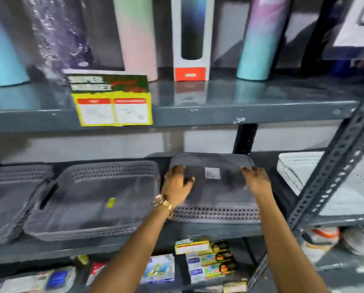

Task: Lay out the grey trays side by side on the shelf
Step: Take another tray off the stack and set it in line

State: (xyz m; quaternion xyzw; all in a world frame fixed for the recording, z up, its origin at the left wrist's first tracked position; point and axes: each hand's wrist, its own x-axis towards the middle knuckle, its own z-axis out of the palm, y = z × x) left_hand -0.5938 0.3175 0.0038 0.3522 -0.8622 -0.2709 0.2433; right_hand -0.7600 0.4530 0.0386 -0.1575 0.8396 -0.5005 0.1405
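On the middle shelf [198, 231], a grey perforated tray [217, 212] lies at centre right. Both my hands hold a second grey tray [217, 163] tilted up above it, its underside with a white label facing me. My left hand [175, 183], with a gold watch at the wrist, grips its left edge. My right hand [256, 179] grips its right edge. Another grey tray [96, 199] with a yellow sticker lies to the left. A stack of grey trays [10, 199] sits at the far left edge.
White perforated trays [293, 168] sit at the right behind a slanted metal upright [333, 172]. The upper shelf [240, 111] carries tall tumblers, a boxed bottle and a yellow price card [113, 108]. Packaged goods fill the lower shelf [208, 263].
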